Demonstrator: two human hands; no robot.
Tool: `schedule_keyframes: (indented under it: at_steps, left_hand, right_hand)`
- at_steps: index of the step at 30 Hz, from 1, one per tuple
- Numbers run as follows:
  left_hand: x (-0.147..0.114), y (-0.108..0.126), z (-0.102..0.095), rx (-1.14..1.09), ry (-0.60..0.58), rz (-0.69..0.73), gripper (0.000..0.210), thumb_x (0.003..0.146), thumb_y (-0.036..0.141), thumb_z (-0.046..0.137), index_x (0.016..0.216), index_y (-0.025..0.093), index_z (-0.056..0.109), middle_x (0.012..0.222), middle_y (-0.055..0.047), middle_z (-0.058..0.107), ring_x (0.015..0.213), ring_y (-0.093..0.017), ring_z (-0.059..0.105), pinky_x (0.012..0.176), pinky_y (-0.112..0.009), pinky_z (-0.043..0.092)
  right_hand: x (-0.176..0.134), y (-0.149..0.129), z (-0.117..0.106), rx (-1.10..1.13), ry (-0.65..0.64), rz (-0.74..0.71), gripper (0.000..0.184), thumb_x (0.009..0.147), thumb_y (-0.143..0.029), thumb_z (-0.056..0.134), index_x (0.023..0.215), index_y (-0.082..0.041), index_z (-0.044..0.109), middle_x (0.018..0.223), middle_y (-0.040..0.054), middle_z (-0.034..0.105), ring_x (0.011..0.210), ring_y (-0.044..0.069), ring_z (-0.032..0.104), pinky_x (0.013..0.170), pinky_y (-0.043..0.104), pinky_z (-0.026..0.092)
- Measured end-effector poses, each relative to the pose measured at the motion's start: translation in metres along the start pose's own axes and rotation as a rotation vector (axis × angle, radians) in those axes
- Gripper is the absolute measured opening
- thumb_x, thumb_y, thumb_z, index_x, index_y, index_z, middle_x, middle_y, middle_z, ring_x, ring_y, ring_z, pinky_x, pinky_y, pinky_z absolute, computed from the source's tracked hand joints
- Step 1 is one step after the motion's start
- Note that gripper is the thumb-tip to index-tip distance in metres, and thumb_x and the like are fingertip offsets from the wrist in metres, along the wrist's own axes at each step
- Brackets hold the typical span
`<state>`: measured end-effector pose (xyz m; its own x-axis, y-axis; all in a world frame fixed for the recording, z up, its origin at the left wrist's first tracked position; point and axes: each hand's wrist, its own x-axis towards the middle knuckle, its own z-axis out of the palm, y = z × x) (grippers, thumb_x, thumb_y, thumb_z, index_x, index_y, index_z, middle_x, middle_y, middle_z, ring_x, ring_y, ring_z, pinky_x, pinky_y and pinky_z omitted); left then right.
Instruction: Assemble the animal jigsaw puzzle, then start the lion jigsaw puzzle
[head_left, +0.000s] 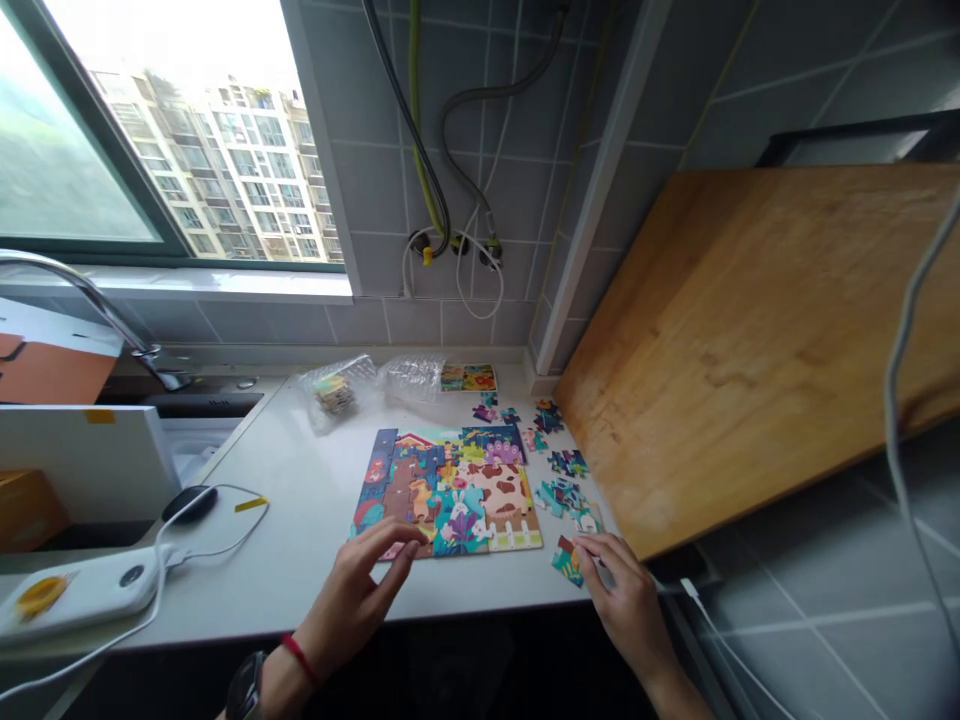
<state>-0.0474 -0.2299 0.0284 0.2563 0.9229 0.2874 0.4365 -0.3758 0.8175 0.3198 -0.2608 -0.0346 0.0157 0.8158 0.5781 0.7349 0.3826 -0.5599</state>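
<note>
- A single view looks forward and down from the person's head over the tabletop [292, 530].
- The left hand [364, 582] and right hand [622, 595] show close up, reaching in from the bottom edge.
- The puzzle [459, 490] lies just below the frame's middle, seen from above at a slant.
- The wide view also takes in the window [97, 150] at upper left, the tiled wall [367, 190] at top centre and the wooden board [780, 340] at right.

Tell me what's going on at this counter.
Someone is working on a largely joined jigsaw on the white counter. Their right hand is at a single piece off its near right corner; the left hand is over its near left corner. Loose pieces lie along its right side.
</note>
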Motion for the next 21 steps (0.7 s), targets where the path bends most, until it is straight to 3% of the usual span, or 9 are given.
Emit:
schedule_keyframes:
  at_steps: [3,10,17,21]
  left_hand:
    - [0.015,0.015,0.025,0.014,-0.173,0.092,0.019,0.098,0.037,0.062,0.098,0.03,0.08,0.096,-0.009,0.077,0.089,-0.027,0.073,0.08,-0.035,0.058]
    - [0.068,0.03,0.089,0.115,-0.533,0.316,0.023,0.096,0.036,0.064,0.115,0.032,0.078,0.1,-0.008,0.077,0.092,-0.027,0.072,0.087,-0.036,0.055]
    - [0.139,0.023,0.141,0.37,-0.624,0.37,0.027,0.092,0.027,0.066,0.117,0.025,0.075,0.112,-0.012,0.074,0.104,-0.033,0.068,0.092,-0.044,0.053]
    - [0.184,0.007,0.161,0.43,-0.524,0.302,0.032,0.088,0.022,0.069,0.119,0.024,0.074,0.121,-0.014,0.072,0.114,-0.035,0.065,0.098,-0.045,0.05]
  right_hand:
    - [-0.007,0.014,0.002,-0.035,-0.009,0.008,0.018,0.102,-0.025,0.058,0.102,-0.022,0.076,0.096,0.0078,0.077,0.088,0.022,0.075,0.079,0.033,0.062]
    - [-0.015,0.022,0.021,-0.206,0.12,-0.101,0.018,0.101,-0.015,0.052,0.101,-0.02,0.068,0.085,0.0066,0.074,0.076,0.021,0.071,0.072,0.033,0.057]
    - [-0.024,0.029,0.022,-0.296,0.117,-0.204,0.019,0.1,-0.013,0.049,0.105,-0.02,0.065,0.084,0.0065,0.072,0.075,0.023,0.068,0.075,0.036,0.053]
    - [-0.027,0.033,0.023,-0.292,0.122,-0.226,0.018,0.099,-0.014,0.048,0.103,-0.021,0.064,0.08,0.0059,0.071,0.07,0.022,0.066,0.07,0.035,0.051]
